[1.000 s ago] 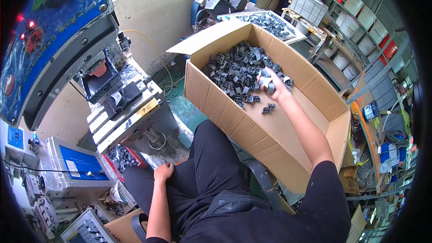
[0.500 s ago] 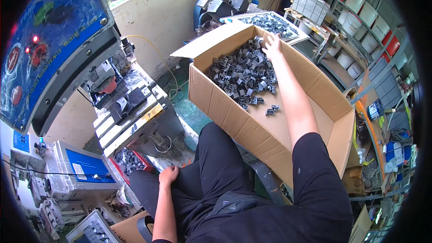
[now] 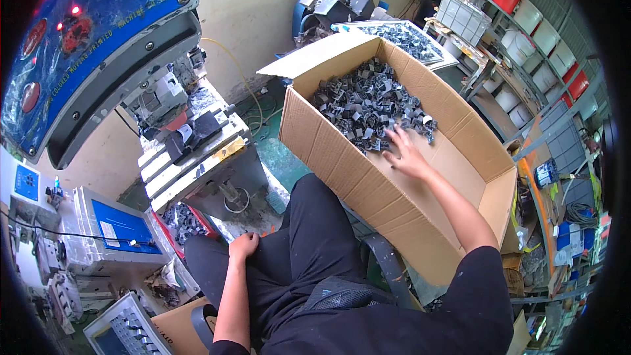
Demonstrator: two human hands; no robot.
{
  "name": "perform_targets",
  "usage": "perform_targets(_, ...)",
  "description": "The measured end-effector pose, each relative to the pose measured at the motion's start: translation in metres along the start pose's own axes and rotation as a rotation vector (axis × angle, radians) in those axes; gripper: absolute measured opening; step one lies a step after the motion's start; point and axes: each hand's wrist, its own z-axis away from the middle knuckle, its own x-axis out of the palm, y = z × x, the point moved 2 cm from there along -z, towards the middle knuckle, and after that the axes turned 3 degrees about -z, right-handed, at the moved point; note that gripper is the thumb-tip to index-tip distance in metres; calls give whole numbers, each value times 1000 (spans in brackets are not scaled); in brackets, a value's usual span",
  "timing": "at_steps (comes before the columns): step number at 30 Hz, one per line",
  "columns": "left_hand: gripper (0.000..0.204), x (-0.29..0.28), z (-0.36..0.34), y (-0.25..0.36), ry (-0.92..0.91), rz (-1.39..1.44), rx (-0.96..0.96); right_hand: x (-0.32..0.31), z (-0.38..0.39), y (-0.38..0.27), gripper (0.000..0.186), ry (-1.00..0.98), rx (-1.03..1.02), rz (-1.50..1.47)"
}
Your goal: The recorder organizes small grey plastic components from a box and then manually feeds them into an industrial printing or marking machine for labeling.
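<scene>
A pile of small dark grey clip-like parts [image 3: 365, 102] fills the far left end of an open cardboard box [image 3: 342, 151] in front of me. My right hand [image 3: 409, 156] is inside the box at the pile's near edge. Its fingers are spread, slightly blurred, and hold nothing that I can see; the fingertips reach the nearest parts. On my left thigh rests my left hand [image 3: 244, 245], its fingers curled in and no object showing in it.
To the left stands a machine with a blue panel [image 3: 85, 46] above a grooved metal bed [image 3: 190, 171]. A red crate [image 3: 209, 227] of parts sits below it. Beyond the box lies a framed tray [image 3: 447, 59] with more parts. Shelves with buckets [image 3: 519, 43] line the right.
My right hand has come from the far side of the pile toward me, down to its near edge. Parts at the pile's right have shifted. My left hand stays on my thigh.
</scene>
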Motion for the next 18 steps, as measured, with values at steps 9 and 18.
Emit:
perform_targets(9, 52, 7, -6, 1, 0, -24, 1, 12, 20, -29, 81, 90, -185, 112)
perform_targets(18, 52, 1, -2, 9, -14, -10, -2, 27, -17, -32, 69, 214, -130, 169)
